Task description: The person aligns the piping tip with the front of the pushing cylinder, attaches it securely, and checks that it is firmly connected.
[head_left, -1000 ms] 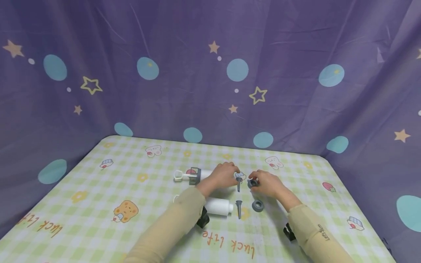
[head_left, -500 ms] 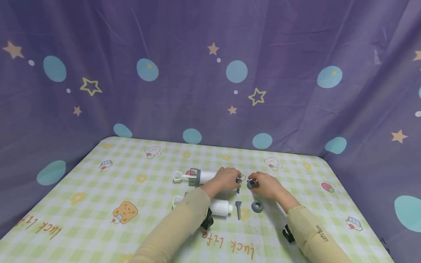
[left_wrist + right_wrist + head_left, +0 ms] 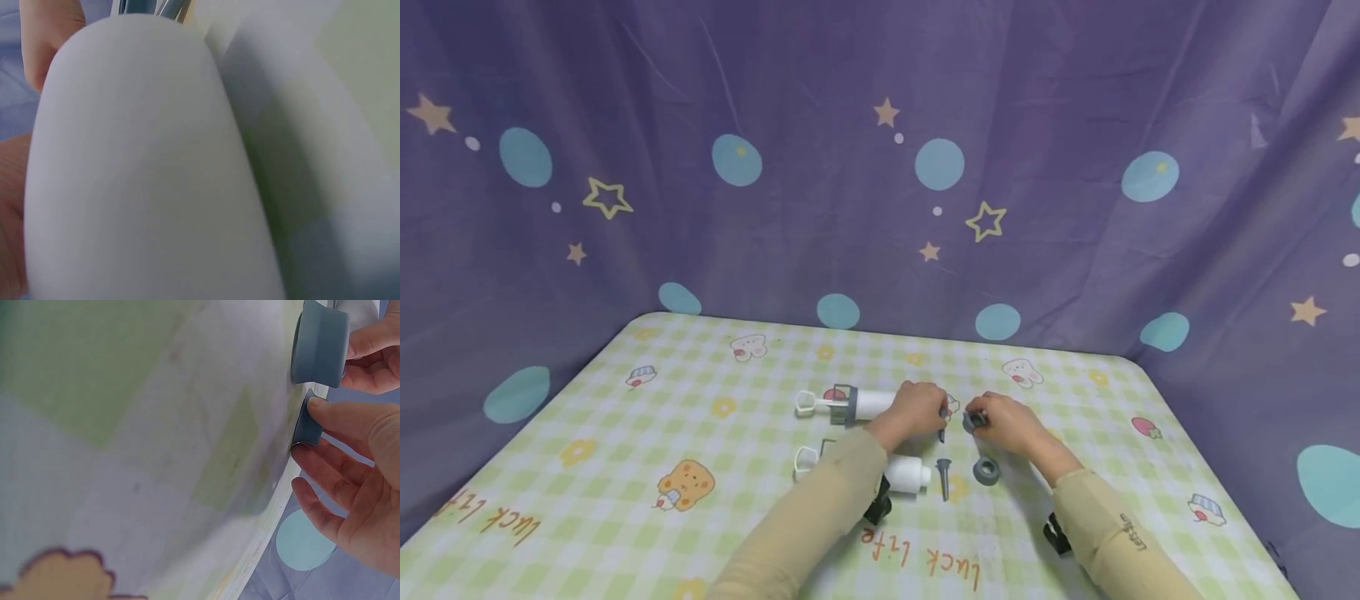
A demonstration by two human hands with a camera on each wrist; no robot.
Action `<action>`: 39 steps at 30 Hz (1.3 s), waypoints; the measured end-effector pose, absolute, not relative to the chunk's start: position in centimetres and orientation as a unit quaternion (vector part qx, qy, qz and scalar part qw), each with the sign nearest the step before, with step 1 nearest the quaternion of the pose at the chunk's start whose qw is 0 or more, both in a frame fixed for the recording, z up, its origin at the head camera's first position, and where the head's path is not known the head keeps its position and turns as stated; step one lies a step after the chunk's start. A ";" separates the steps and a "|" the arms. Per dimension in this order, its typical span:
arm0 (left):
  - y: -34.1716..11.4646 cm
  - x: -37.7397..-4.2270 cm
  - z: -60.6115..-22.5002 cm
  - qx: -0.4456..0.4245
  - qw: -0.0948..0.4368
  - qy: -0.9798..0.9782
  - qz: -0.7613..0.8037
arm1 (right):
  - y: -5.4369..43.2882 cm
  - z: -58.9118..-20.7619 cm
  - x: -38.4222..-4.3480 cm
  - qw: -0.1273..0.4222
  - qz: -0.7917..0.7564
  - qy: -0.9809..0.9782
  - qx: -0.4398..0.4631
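Observation:
My left hand point(image 3: 916, 408) pinches a dark grey tapered nozzle point(image 3: 942, 434), mostly hidden by its fingers. To its right, my right hand point(image 3: 1009, 423) holds a dark grey ring point(image 3: 973, 422) between thumb and fingers. The right wrist view shows the same ring point(image 3: 306, 425) upright on its edge, at or just above the cloth. Behind the left wrist lies a white food syringe point(image 3: 874, 404) with a looped plunger. A second white syringe point(image 3: 906, 473) lies nearer, partly under the left forearm. A white barrel point(image 3: 150, 156) fills much of the left wrist view.
Another nozzle point(image 3: 944, 481) lies in front of the hands, beside a second grey ring point(image 3: 986, 482). Everything rests on a green checked tablecloth point(image 3: 767, 533). A purple patterned curtain point(image 3: 820, 217) hangs behind the table.
My left hand has moved slightly down and right, its fingers now covering most of the far nozzle. The right hand stays almost in place with the ring.

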State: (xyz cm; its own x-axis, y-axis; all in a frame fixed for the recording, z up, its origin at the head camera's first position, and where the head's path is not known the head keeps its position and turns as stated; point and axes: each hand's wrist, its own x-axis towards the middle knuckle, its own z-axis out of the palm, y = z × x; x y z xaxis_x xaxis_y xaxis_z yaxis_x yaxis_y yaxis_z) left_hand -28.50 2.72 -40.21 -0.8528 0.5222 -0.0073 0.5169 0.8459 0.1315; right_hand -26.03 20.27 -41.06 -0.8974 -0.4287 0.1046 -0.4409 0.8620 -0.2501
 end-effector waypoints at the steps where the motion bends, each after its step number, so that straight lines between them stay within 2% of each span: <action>1: 2.7 -28.4 -40.2 0.270 0.020 0.961 0.063 | 20.3 -41.1 -26.0 0.022 0.135 -0.965 0.225; 10: 2.9 -28.4 -40.1 0.268 -0.021 0.960 0.080 | 20.2 -40.9 -25.6 0.020 0.137 -0.967 0.213; 23: 2.4 -27.8 -38.7 0.261 -0.045 0.958 0.112 | 20.4 -40.8 -25.6 0.011 0.141 -0.971 0.191; 32: 1.5 -27.6 -38.1 0.257 -0.072 0.957 0.117 | 20.4 -40.6 -25.2 0.035 0.196 -0.962 0.189; 39: 1.0 -27.3 -37.7 0.252 -0.072 0.955 0.137 | 20.4 -40.7 -25.1 0.076 0.248 -0.946 0.196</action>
State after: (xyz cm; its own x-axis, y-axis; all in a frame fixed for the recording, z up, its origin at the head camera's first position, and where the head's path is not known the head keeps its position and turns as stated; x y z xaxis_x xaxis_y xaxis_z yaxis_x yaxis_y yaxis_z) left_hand -27.26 1.04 -37.74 -0.8629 0.4609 0.2071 0.5006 0.8357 0.2260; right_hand -25.08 20.43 -40.70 -0.9113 -0.3335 0.2416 -0.4091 0.8002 -0.4385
